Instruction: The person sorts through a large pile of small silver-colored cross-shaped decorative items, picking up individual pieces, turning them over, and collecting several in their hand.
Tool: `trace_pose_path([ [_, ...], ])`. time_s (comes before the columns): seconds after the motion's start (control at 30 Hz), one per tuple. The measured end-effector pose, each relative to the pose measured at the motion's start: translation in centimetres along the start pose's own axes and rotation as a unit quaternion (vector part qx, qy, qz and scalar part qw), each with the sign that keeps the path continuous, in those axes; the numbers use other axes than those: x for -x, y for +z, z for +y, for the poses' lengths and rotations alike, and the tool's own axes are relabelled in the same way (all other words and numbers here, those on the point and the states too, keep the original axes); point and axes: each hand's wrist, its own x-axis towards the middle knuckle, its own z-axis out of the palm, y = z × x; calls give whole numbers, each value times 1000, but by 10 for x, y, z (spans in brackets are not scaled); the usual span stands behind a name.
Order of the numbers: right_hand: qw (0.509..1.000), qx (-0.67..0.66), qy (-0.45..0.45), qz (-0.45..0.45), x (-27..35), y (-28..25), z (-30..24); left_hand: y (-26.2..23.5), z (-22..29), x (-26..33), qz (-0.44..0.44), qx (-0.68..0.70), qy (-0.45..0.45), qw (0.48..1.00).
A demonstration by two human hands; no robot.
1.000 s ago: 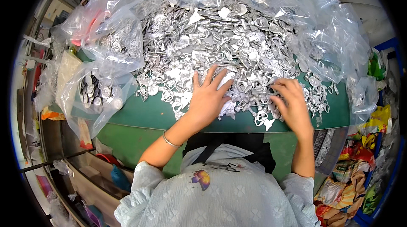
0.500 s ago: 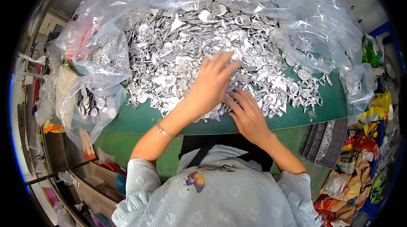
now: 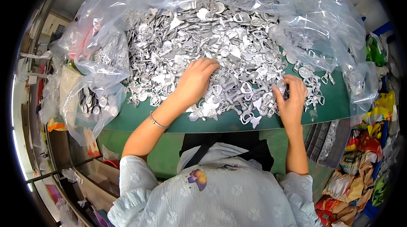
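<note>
A broad heap of small silver-grey metal castings [image 3: 237,53], some ring-shaped, some flat and round, covers the green tabletop [image 3: 330,104]. My left hand [image 3: 195,82] lies at the middle of this heap, its fingers bent together and pointing right. Whatever may be under those fingertips is hidden. Toward the heap's right side, my right hand [image 3: 294,97] rests against the pieces with thumb and curled fingers apart. Castings show in the gap between them, and I see none clearly gripped. A thin metal bracelet [image 3: 157,121] circles my left wrist.
Clear plastic sheeting [image 3: 326,19] wraps round the heap's back and sides. At left, a clear bag [image 3: 91,112] holds round metal pieces. A grey plastic basket [image 3: 337,142] sits below the table's right edge, near colourful sacks [image 3: 343,180]. An open cardboard box [image 3: 95,180] stands low at left.
My right hand has moved right, from beside the left hand to the heap's right part. My left hand has drawn slightly left and its spread fingers have curled. Castings between them lie differently.
</note>
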Motion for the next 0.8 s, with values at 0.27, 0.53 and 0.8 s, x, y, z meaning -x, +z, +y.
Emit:
trace_pose_path([
  [0.27, 994, 85, 52, 46, -7, 2, 4, -15, -2, 25, 77, -25, -20, 996],
  [0.53, 990, 22, -93, -104, -27, 19, -19, -28, -28, 36, 240, 145, -223, 934],
  [0.8, 992, 11, -74, -100, -33, 12, -25, -38, -36, 41, 234, -45, -176, 955],
])
